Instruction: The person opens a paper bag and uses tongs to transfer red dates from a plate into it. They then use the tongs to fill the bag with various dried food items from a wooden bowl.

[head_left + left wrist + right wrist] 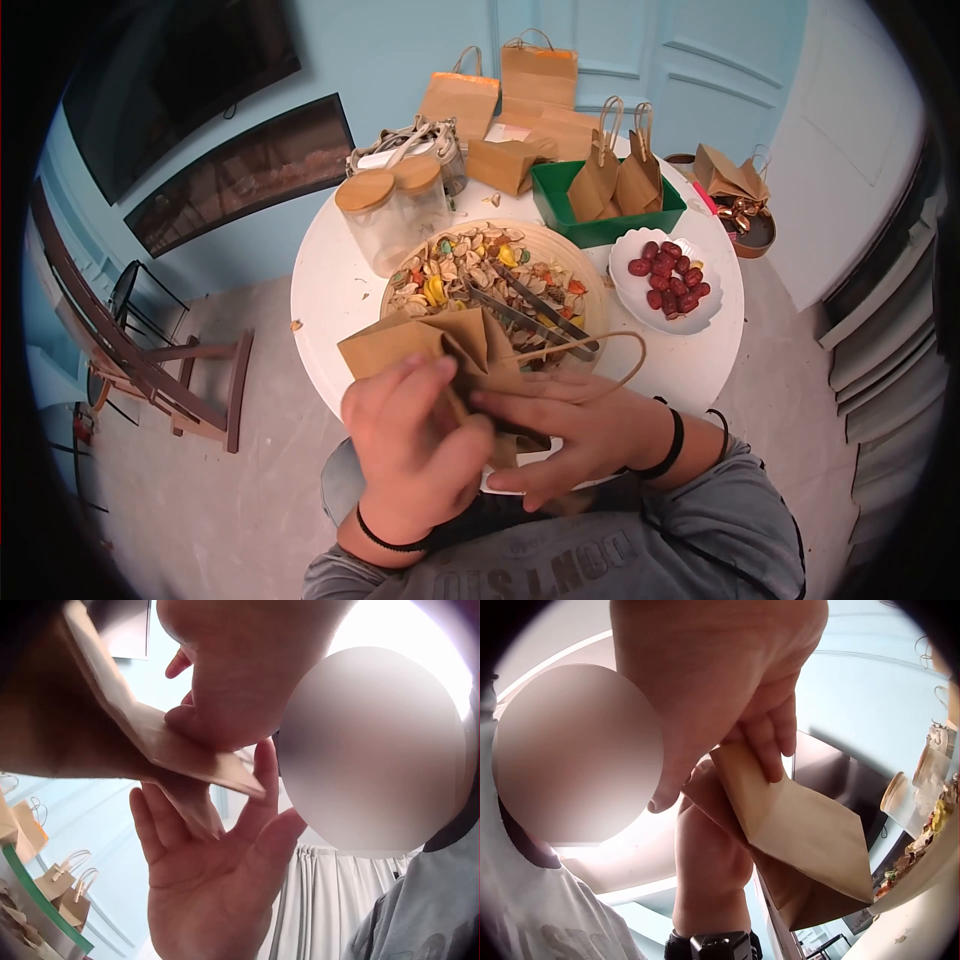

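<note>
A brown paper bag (400,338) with a twisted paper handle is held tilted over the near edge of the round table, its handle loop reaching to the right. The left hand (415,440) is at the bag's near left side, fingers bent against its edge and partly blurred. With fingers fairly straight, the right hand (580,425) lies along the bag's right side. In the left wrist view the right palm (210,900) faces the camera beside the bag's folded edge (187,754). The right wrist view shows right fingers touching a bag panel (802,825).
Beyond the bag, metal tongs (530,315) lie on a round tray of dried petals (440,275). Around it stand lidded jars (375,225), a green box (590,232) with small bags, more paper bags (540,78) and a white bowl (640,305) of red dates.
</note>
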